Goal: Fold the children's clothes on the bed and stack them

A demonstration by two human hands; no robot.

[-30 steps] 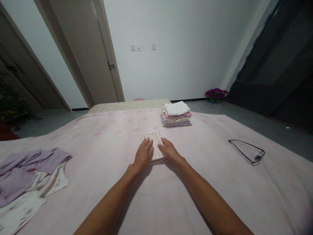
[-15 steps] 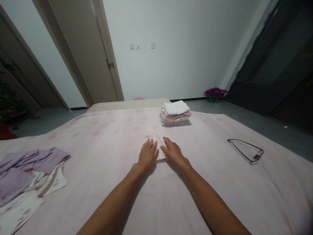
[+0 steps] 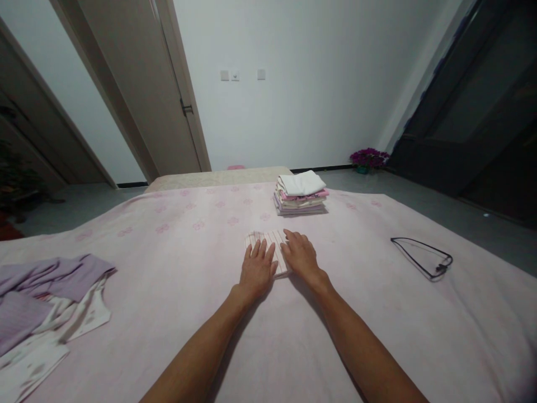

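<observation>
Person's left hand point(image 3: 258, 271), right hand point(image 3: 302, 256) flat on striped cloth point(image 3: 274, 237), fingers outstretched, gripping nothing, likely pressing folds; folded stack point(image 3: 300, 197) beyond cloth.

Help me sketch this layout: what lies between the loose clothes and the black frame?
In the head view, a folded striped cloth, with the left hand and right hand on it.

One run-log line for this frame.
left hand: flat on folded striped cloth | right hand: on cloth's right side | folded stack: farther back | loose clothes: at left
</observation>
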